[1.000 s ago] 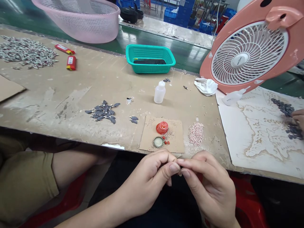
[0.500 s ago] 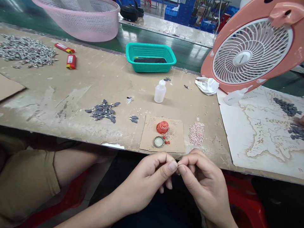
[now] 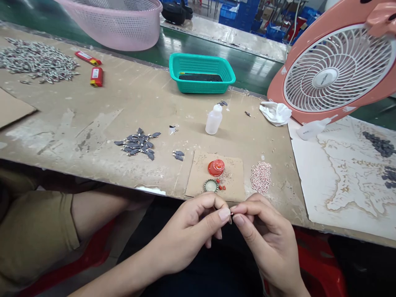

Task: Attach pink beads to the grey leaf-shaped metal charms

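Observation:
My left hand [image 3: 193, 231] and my right hand [image 3: 266, 235] meet fingertip to fingertip just below the table's front edge, both pinched on a tiny piece too small to make out. Just beyond them on a cardboard square [image 3: 201, 175] lie a red cap [image 3: 216, 167], a round metal cap [image 3: 210, 185] and a few red beads [image 3: 221, 187]. To the right of the square sits a heap of small pinkish beads [image 3: 260, 176]. A cluster of dark leaf-shaped pieces [image 3: 138, 143] lies to the left.
A small white squeeze bottle [image 3: 213, 119], a teal basket [image 3: 201, 73], a pink basket [image 3: 114, 20] and a pink fan [image 3: 337, 62] stand further back. Two red lighters [image 3: 93, 68] and a grey heap of parts [image 3: 37, 61] lie far left. Another person's leg [image 3: 62, 222] is at my left.
The view has shifted slightly, so the table's things sit further right. My pinched hands stay together and have drawn slightly closer. The other person's hand at the right edge is gone from view.

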`<control>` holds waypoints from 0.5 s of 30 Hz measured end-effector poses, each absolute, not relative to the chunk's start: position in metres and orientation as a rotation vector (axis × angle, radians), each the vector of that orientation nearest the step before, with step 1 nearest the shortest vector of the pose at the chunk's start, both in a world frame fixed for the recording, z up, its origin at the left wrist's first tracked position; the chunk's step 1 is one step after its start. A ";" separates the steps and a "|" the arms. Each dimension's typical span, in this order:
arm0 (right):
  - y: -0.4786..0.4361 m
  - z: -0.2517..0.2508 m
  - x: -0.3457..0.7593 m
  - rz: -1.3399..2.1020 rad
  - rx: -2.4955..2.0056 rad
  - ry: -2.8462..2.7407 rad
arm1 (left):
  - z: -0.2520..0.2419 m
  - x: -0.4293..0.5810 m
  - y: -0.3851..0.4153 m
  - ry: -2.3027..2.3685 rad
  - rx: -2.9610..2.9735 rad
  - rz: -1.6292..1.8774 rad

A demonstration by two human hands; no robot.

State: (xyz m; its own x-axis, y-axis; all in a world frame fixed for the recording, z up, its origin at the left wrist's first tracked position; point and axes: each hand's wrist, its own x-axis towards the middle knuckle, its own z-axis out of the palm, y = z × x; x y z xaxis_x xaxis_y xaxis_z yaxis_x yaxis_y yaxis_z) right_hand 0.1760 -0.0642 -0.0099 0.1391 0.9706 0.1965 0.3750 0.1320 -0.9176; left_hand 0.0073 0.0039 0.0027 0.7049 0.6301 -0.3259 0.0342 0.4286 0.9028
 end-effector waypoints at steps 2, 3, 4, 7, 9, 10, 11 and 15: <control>-0.063 -0.009 0.175 0.750 -1.425 -1.426 | 0.002 0.007 0.003 0.732 1.087 0.404; -0.062 -0.008 0.175 0.752 -1.428 -1.432 | 0.002 0.006 0.003 0.737 1.089 0.397; -0.062 -0.007 0.174 0.756 -1.431 -1.439 | 0.003 0.006 0.002 0.742 1.091 0.390; -0.061 -0.007 0.173 0.768 -1.442 -1.456 | 0.004 0.004 0.002 0.762 1.183 0.404; -0.061 -0.009 0.174 0.747 -1.467 -1.436 | 0.004 -0.002 0.008 0.801 1.385 0.468; -0.060 -0.010 0.175 0.723 -1.486 -1.416 | 0.004 -0.008 0.014 0.847 1.526 0.527; -0.060 -0.011 0.177 0.694 -1.505 -1.396 | 0.003 -0.014 0.022 0.922 1.687 0.599; -0.055 -0.013 0.186 0.636 -1.553 -1.359 | -0.006 -0.044 0.065 1.390 2.310 0.803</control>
